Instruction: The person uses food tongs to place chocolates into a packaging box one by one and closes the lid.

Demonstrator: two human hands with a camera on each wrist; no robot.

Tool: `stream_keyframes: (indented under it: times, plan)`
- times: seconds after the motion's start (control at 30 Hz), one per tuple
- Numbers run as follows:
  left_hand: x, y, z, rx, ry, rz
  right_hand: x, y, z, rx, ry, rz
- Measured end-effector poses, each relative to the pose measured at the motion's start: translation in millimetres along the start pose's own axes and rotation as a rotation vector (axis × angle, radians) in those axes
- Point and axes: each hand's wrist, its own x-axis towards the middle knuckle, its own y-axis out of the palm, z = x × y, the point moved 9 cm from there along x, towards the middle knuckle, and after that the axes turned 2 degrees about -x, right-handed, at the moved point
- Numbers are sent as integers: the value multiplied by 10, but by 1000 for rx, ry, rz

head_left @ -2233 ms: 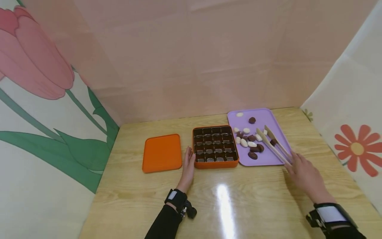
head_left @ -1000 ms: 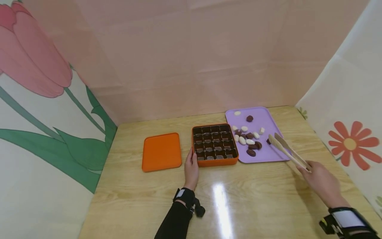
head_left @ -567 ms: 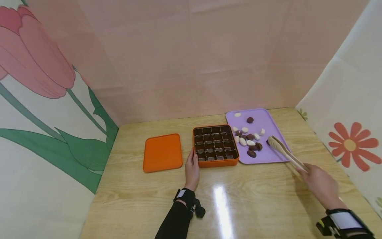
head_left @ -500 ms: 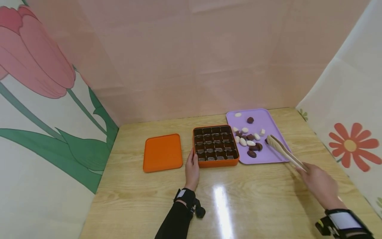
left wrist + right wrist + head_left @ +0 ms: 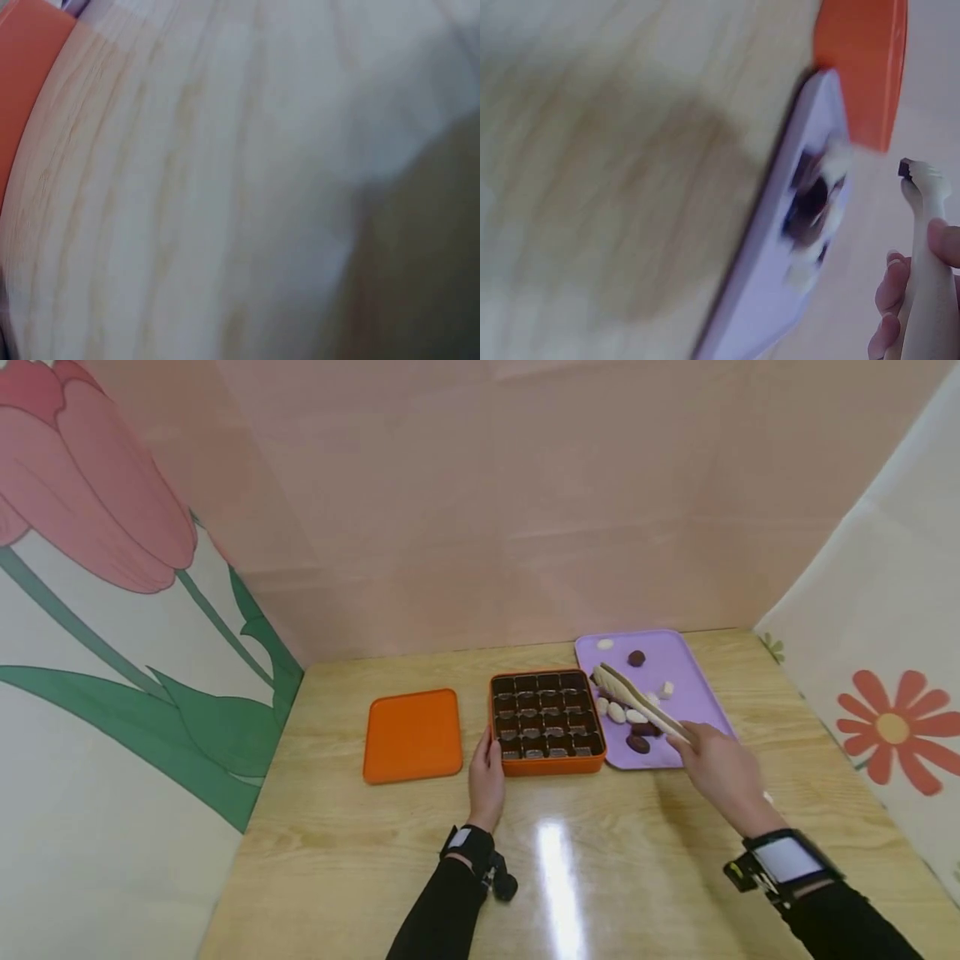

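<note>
My right hand [image 5: 716, 772] grips wooden-looking tongs [image 5: 648, 707] over the purple tray [image 5: 686, 668]. Between the tong tips, in the right wrist view, sits a small dark chocolate piece [image 5: 904, 168], raised above the tray. Several dark and white chocolates [image 5: 637, 744] lie on the tray, some hidden by the tongs. Left of the tray stands an orange box [image 5: 555, 767] with a dark brown divided insert [image 5: 540, 717], its compartments showing no chocolates. My left hand [image 5: 487, 785] rests against the box's front left corner, fingers fairly straight along its side.
A flat orange lid [image 5: 412, 737] lies on the wooden table [image 5: 337, 860] to the left of the box. Behind the table hangs a pink cloth backdrop [image 5: 450, 527]. Flower-printed white sheets border the left and right sides.
The tongs closed on a dark chocolate piece at the tray's right side. My right hand has since carried it up and left, toward the box. Earlier, my left hand settled against the box corner.
</note>
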Motion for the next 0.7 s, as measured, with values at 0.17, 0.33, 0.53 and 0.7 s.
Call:
stream_keyframes:
  times: [0.17,0.33,0.53,0.7]
  plan:
    - [4,-4,-26,-2,4,3,188,187,484,16,-78,43]
    - [23,-9,-37,-7,2,-2,364,405,925,3,-163,69]
    - [25,-3,-7,-17,-6,-8,464,605,1157,-2,-168,128]
    - [6,-9,-24,-22,8,-9,469,659,1195,-20,-162,136]
